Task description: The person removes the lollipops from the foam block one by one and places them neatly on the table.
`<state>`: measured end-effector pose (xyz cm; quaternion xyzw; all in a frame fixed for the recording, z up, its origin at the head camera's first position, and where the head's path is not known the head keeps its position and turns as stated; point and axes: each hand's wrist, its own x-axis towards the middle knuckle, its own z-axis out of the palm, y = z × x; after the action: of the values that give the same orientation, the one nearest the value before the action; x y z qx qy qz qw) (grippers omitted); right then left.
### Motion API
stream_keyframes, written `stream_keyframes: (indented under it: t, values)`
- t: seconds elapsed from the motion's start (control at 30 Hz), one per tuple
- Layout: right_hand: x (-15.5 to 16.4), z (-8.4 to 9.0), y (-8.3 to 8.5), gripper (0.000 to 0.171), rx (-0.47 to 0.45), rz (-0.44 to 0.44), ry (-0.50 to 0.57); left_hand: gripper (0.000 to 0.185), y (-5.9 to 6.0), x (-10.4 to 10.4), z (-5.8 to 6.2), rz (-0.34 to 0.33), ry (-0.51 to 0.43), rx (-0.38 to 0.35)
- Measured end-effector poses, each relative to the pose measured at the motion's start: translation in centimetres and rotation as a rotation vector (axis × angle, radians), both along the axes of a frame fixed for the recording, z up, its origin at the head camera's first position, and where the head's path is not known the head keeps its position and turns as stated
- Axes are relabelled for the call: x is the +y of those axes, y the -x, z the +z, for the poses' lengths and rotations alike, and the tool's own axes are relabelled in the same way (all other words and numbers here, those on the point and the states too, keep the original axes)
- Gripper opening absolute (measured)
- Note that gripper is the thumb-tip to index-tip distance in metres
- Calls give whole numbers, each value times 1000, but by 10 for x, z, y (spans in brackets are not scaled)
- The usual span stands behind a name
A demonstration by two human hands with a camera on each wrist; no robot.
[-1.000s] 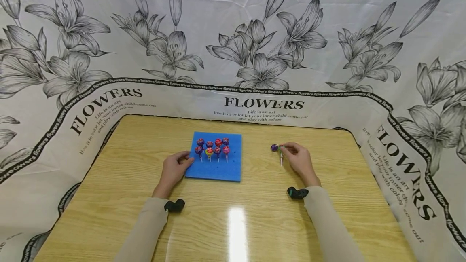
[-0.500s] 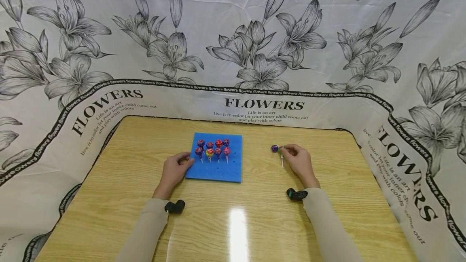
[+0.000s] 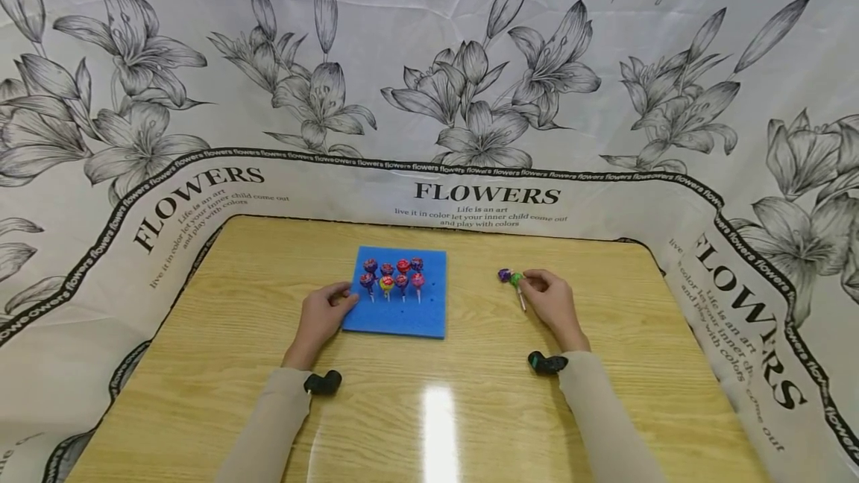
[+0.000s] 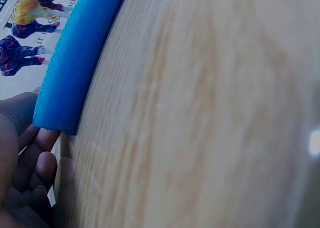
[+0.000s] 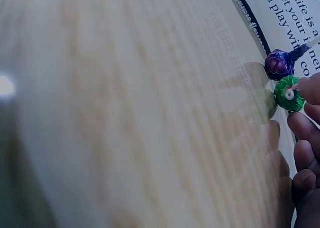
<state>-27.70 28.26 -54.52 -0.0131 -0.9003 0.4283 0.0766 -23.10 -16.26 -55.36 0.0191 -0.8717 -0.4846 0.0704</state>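
A blue foam block (image 3: 403,311) lies mid-table with several wrapped lollipops (image 3: 392,276) standing in its far rows. My left hand (image 3: 344,295) rests against the block's left edge with thumb and fingertips touching it. In the left wrist view its fingers (image 4: 42,160) sit by the foam block (image 4: 75,62) at its corner. Right of the block, my right hand (image 3: 527,282) pinches a green lollipop (image 3: 515,279) low over the table, its stick slanting toward me. A purple lollipop (image 3: 504,274) lies just left of it. The right wrist view shows the green lollipop (image 5: 289,93) at my fingertips (image 5: 310,87), with the purple lollipop (image 5: 278,64) beside it.
The wooden table (image 3: 436,408) is ringed by a white cloth with flower prints (image 3: 483,192) that rises on the far, left and right sides. A light glare (image 3: 438,423) lies on the near part. A black wrist camera (image 3: 322,382) sits on each sleeve.
My right hand has drawn slightly nearer with the green lollipop, whose head now shows more clearly beside the purple one. The left hand and the foam block have stayed put.
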Motion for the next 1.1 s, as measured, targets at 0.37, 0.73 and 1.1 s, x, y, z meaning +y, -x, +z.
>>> stream_keyframes:
  t: [0.37, 0.73, 1.1]
  values:
    - [-1, 11, -7, 54, 19, 30, 34, 35, 0, 0, -2, -4, 1, 5]
    - [-25, 63, -14, 64, 196, 105, 26, 36, 0, 0, -3, -6, 1, -3]
    - [-74, 86, -24, 60, 329, 260, 98, 36, 0, -1, -3, -7, 2, -4]
